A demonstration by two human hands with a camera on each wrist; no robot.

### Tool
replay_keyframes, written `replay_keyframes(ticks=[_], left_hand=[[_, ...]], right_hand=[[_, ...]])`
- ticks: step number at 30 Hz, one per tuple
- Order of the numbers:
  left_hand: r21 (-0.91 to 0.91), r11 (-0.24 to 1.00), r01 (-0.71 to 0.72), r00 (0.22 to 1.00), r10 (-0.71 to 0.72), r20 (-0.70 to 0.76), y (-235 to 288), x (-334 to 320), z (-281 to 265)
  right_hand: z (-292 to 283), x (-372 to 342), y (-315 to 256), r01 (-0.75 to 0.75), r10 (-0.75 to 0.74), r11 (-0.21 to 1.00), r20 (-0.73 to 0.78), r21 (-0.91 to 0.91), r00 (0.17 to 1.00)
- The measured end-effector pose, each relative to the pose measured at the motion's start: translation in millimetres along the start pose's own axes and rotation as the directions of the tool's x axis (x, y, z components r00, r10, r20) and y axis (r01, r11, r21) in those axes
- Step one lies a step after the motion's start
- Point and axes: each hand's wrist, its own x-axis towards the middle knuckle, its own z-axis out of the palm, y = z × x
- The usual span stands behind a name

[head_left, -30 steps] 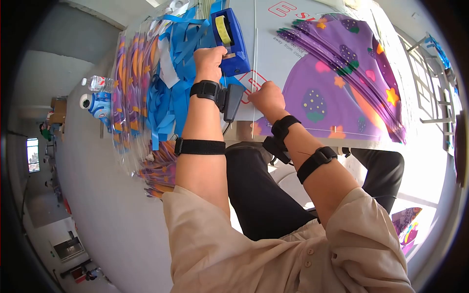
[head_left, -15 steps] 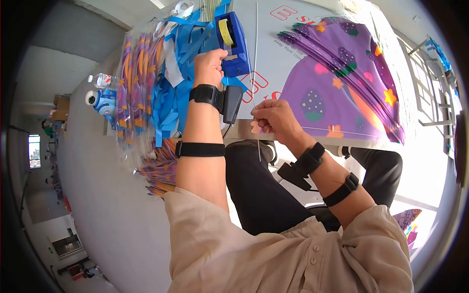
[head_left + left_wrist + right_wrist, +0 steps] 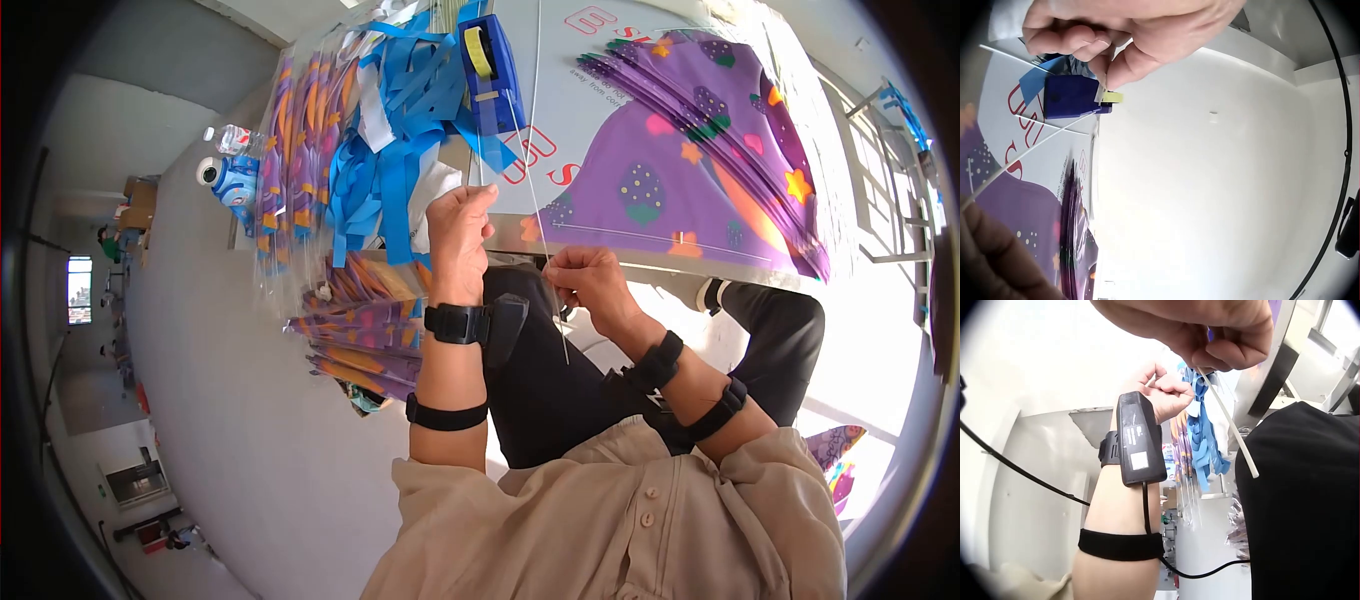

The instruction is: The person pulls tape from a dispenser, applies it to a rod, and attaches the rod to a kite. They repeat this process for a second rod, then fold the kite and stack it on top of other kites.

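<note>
My left hand is raised near the table's front edge, between the blue ribbons and the board. In the left wrist view its thumb and forefinger pinch a small strip of clear tape. The right hand pinches a thin white rod between thumb and fingertips; its lower end pokes out below the hand, over my leg. The rod slants up toward the blue tape dispenser, which carries a yellow-cored roll. Beneath the rod spreads a purple printed fabric panel.
Blue ribbons lie in a heap left of the dispenser. Farther left are bagged printed pieces, a water bottle and a blue-and-white bottle. Folded purple fabric is stacked on the right of the grey board.
My left hand has left the tape dispenser and come toward my body, now with tape. My right hand has taken the white rod and drawn it toward me, tilting it.
</note>
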Motion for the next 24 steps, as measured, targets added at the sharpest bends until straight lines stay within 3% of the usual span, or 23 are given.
replay_keyframes(ticks=[9,24], left_hand=[[-0.091,0.996,0.005,1.0,-0.006,-0.009,-29,-89,-15],[-0.035,0.997,0.072,0.997,-0.073,-0.017,-38,-139,-18]], right_hand=[[-1,-11,5,-0.005,0.007,0.999,0.051,-0.041,0.999],[1,-2,12,-0.05,0.059,0.994,0.1,-0.095,0.993]])
